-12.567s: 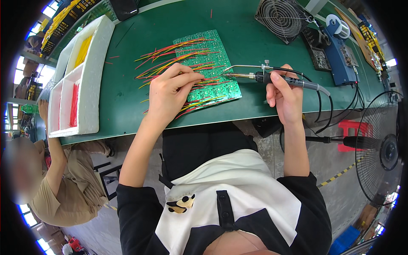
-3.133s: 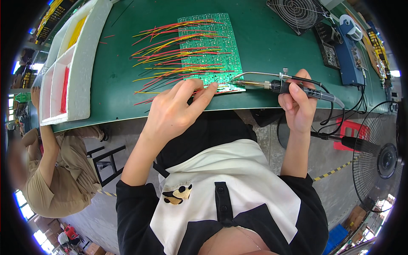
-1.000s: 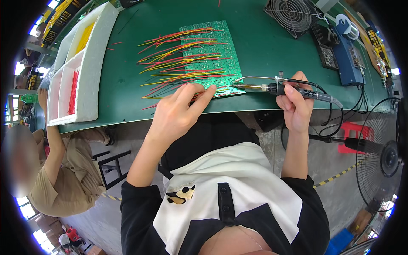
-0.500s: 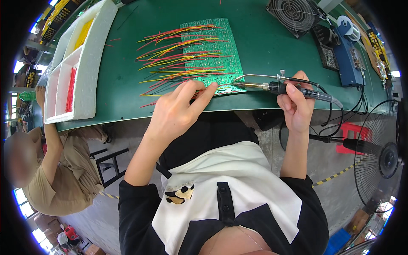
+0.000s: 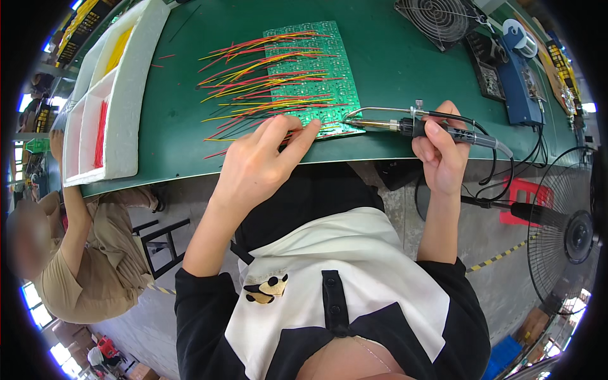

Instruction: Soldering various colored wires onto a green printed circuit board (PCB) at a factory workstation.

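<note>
A green circuit board (image 5: 345,79) lies on the green bench top, with rows of red, yellow and black wires (image 5: 244,82) across it that stick out past its left side. Over the board's near left part, my left hand (image 5: 250,161) pinches a thin red wire between thumb and forefinger; its other fingers are curled. My right hand (image 5: 443,158) grips a soldering iron (image 5: 467,135) from the right. A thin curved metal tube (image 5: 383,110) is clamped to the iron and bends down toward its tip. The tip meets the board's near part, just right of my left fingertips.
A white foam box (image 5: 123,126) with red and yellow wires stands at the left. Beyond are a small fan (image 5: 437,19), a blue soldering station (image 5: 522,82) and a solder spool (image 5: 522,39). A co-worker (image 5: 88,266) sits left; a large fan (image 5: 573,234) stands right.
The view has shifted slightly, so the board, wires and box sit a little farther left and up. Both hands keep their grips, and the iron's tip stays on the board's near part.
</note>
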